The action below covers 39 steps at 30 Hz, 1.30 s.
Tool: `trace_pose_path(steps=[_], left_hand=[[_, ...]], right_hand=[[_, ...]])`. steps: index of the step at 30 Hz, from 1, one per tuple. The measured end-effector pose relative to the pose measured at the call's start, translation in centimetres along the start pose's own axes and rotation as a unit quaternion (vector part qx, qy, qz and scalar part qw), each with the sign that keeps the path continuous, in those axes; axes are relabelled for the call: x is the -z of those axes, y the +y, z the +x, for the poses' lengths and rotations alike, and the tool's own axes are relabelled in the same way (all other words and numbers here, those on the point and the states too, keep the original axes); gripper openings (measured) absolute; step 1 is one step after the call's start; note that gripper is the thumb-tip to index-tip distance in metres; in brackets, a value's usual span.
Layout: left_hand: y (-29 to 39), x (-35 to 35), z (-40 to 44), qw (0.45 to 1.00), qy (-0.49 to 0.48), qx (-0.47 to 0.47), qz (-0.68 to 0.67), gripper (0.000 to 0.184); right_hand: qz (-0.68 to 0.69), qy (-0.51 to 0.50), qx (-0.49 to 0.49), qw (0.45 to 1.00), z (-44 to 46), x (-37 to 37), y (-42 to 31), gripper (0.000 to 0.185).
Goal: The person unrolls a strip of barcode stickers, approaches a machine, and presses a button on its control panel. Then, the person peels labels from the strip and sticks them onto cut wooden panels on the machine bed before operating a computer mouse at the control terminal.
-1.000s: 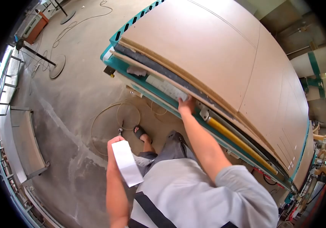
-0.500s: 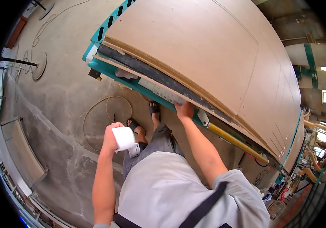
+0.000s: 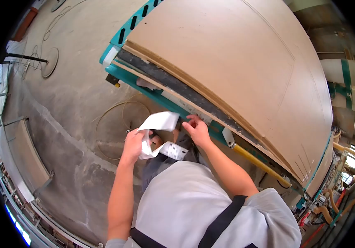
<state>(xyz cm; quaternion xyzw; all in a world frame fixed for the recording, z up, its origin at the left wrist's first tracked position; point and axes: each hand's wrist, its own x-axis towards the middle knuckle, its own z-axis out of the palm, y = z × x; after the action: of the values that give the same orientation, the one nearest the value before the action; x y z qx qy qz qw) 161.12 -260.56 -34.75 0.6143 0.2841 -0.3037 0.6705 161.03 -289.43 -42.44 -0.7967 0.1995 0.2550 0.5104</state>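
Note:
My left hand [image 3: 133, 143] is closed around a strip of white labels [image 3: 161, 120], which loops up and to the right, slightly blurred. A lower length of the strip hangs down, and printed marks show on its end. My right hand [image 3: 197, 129] is beside the table's near edge, fingers bent and apart, with nothing visible between them. Just beyond its fingertips, a row of printed labels [image 3: 181, 101] lies along the ledge under the boards. Large brown boards [image 3: 227, 53] are stacked on the teal table frame [image 3: 117, 70], above a dark layer.
A yellow roller [image 3: 260, 164] runs along the table's near side, right of my right hand. A coiled hose [image 3: 103, 120] lies on the concrete floor at left. Farther left are a round-based stand [image 3: 50, 63] and a low board-topped bench [image 3: 26, 153].
My right hand has come back from the label row on the ledge toward my body. My left hand has moved right and slightly up, and the label strip has spread into a longer loop.

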Motion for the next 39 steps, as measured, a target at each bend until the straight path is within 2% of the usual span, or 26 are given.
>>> trace_pose_path(steps=[1, 3, 4, 7, 8, 10, 15, 17, 20, 23, 29, 33, 35, 37, 39], left_hand=[[0.4, -0.1, -0.2, 1.000, -0.004, 0.007, -0.009, 0.028], [0.2, -0.2, -0.1, 0.999, 0.000, -0.020, -0.044, 0.028], [-0.3, -0.2, 0.3, 0.998, 0.017, -0.029, -0.056, 0.028], [2.1, -0.4, -1.1, 0.991, 0.029, -0.024, -0.131, 0.027], [2.5, -0.2, -1.5, 0.990, 0.032, -0.031, -0.134, 0.027], [3.0, 0.3, -2.5, 0.968, 0.042, -0.076, -0.234, 0.026], [5.6, 1.9, -7.1, 0.955, 0.041, -0.133, -0.263, 0.021], [5.6, 2.9, -8.5, 0.977, 0.066, -0.164, -0.118, 0.019], [5.6, 3.1, -10.2, 0.972, 0.046, -0.207, -0.096, 0.018], [5.2, 3.0, -10.7, 0.979, -0.023, -0.186, -0.075, 0.017], [5.0, -0.5, -11.9, 0.977, -0.071, -0.199, -0.016, 0.017], [4.6, -3.8, -13.2, 0.974, -0.095, -0.205, 0.019, 0.016], [4.5, -6.0, -14.7, 0.964, -0.122, -0.232, 0.044, 0.016], [4.3, -8.8, -16.5, 0.959, -0.110, -0.236, 0.111, 0.019], [2.3, -12.6, -17.7, 0.926, -0.152, -0.327, 0.107, 0.021]], right_hand=[[0.112, -0.093, 0.024, 0.989, -1.1, -0.9, -1.4, 0.038], [0.198, -0.205, 0.074, 0.956, -3.6, -2.6, -5.2, 0.041], [0.126, -0.257, 0.151, 0.946, -4.5, -2.8, -6.9, 0.039], [0.078, -0.311, 0.142, 0.937, -7.9, -4.1, -12.2, 0.028], [0.095, -0.285, 0.101, 0.949, -9.0, -4.4, -13.6, 0.021], [0.095, -0.273, 0.101, 0.952, -9.9, -4.9, -14.1, 0.020], [0.134, -0.282, 0.104, 0.944, -13.0, -4.9, -15.8, 0.018], [0.159, -0.275, 0.110, 0.942, -14.2, -6.0, -14.9, 0.018], [0.193, -0.250, 0.086, 0.945, -16.6, -7.3, -14.5, 0.016], [0.235, -0.236, 0.073, 0.940, -19.0, -7.6, -13.8, 0.013], [0.283, -0.166, 0.093, 0.940, -22.5, -5.6, -11.2, 0.012], [0.298, -0.117, 0.139, 0.937, -25.1, -3.3, -9.3, 0.019], [0.325, -0.048, 0.171, 0.929, -27.2, -2.2, -8.5, 0.024], [0.178, 0.044, 0.234, 0.955, -29.2, 0.2, -6.9, 0.045], [0.179, 0.117, 0.341, 0.915, -30.0, 1.1, -3.8, 0.054]])
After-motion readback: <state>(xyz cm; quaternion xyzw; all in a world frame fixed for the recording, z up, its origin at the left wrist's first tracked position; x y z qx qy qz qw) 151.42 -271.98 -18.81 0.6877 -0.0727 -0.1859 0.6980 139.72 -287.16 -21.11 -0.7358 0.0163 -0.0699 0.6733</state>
